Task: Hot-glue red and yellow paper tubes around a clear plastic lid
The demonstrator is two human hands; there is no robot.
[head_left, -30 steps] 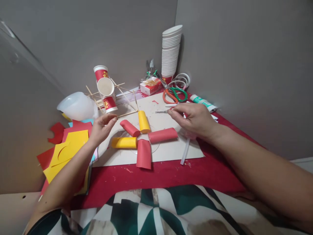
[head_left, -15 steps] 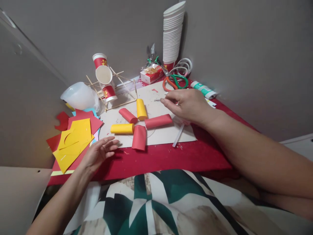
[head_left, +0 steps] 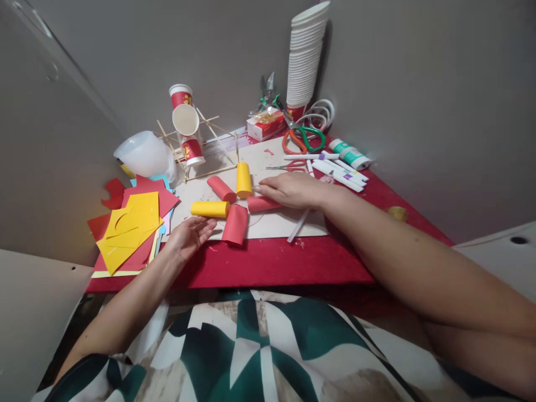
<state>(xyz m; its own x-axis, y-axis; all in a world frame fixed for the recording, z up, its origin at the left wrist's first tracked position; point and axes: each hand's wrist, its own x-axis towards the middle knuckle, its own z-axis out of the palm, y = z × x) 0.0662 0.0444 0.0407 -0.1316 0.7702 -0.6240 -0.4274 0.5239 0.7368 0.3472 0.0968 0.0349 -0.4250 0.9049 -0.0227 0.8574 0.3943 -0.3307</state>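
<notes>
Paper rolls lie in a ring on a whitish board (head_left: 184,228): a yellow roll (head_left: 244,181) at the far side, another yellow roll (head_left: 209,209) on the left, a short red roll (head_left: 221,188) between these, a wide red roll (head_left: 235,226) in front. On the right, a red roll (head_left: 260,204) is partly covered by my right hand (head_left: 288,190). That hand is flat with fingers stretched out, holding nothing. Open and palm inward, my left hand (head_left: 191,235) is beside the left yellow roll, fingers loosely curved. Small red-handled scissors (head_left: 293,166) rest just beyond my right hand.
Paper sheets (head_left: 134,223) are piled left. Behind stand a stick frame (head_left: 213,175) with paper cups (head_left: 185,120) and a tall cup stack (head_left: 307,56). Large scissors (head_left: 307,138), glue sticks (head_left: 343,173) and a green-white tube (head_left: 350,153) lie right. A translucent stick (head_left: 298,225) lies nearer.
My right hand has left the small scissors, whose blades showed at its fingertips, and come down and nearer over the right red roll. My left hand has shifted slightly right. The view has tilted slightly.
</notes>
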